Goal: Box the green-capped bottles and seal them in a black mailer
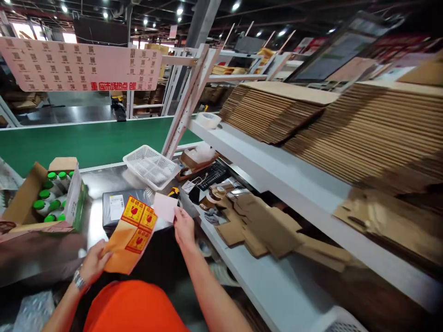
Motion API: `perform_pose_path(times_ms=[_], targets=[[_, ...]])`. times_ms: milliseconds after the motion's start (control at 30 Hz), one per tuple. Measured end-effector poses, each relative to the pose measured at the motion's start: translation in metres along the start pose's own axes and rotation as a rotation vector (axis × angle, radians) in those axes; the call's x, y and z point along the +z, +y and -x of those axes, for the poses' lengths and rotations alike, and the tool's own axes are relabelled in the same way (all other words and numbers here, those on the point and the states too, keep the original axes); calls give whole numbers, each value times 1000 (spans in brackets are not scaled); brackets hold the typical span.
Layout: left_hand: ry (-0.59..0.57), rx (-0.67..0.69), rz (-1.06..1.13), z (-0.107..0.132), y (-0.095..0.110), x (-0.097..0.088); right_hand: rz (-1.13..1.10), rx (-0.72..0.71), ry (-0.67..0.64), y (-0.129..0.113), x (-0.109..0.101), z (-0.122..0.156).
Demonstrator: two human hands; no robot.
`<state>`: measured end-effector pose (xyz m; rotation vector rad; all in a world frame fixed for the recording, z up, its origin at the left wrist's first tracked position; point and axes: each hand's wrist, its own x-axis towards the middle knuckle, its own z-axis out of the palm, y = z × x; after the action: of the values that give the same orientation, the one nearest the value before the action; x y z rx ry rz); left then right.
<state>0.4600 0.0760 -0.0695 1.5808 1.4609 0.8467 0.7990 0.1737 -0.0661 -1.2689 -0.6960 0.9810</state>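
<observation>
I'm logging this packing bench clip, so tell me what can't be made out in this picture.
- Fragile sticker sheet, head view: its lower corner is covered by the left hand.
- Pink slip in the right hand: any print is too small to read.
- Dark parcel: label too small, partly behind the sheet.
- Flat cartons at right: motion-blurred.

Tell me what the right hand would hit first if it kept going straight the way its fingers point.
Probably the white perforated plastic basket. The right hand, holding a pale pink paper slip, points up and away across the steel table; depth is unclear.
</observation>
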Motion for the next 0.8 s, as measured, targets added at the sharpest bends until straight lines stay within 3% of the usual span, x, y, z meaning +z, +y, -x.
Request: perform_pose_path(times_ms=[100,167,267,367,433,533,633,733,800], targets=[[95,-68,20,19,-13,-46,121,-128,48,13,43,-25],[184,-114,40,33,-19,-73,213,-264,-13,30,69,-35],[346,-193,36,53,-26,-105,473,-598,-312,69,93,-38],[497,-291,27,71,-32,-127,660,-745,-579,109,95,-35],[560,-339,26,78,-35,-136,772,-764,-632,126,91,-34],[562,-353,27,79,-34,-143,883,-764,-632,132,94,-35],[512,-299,15,68,-26,-145,983,-674,-624,121,109,-37],[456,-223,17,53,-16,-142,1088,-511,-736,103,122,-31],[433,-170,5,44,-10,-137,1000,-403,-808,93,123,-18]])
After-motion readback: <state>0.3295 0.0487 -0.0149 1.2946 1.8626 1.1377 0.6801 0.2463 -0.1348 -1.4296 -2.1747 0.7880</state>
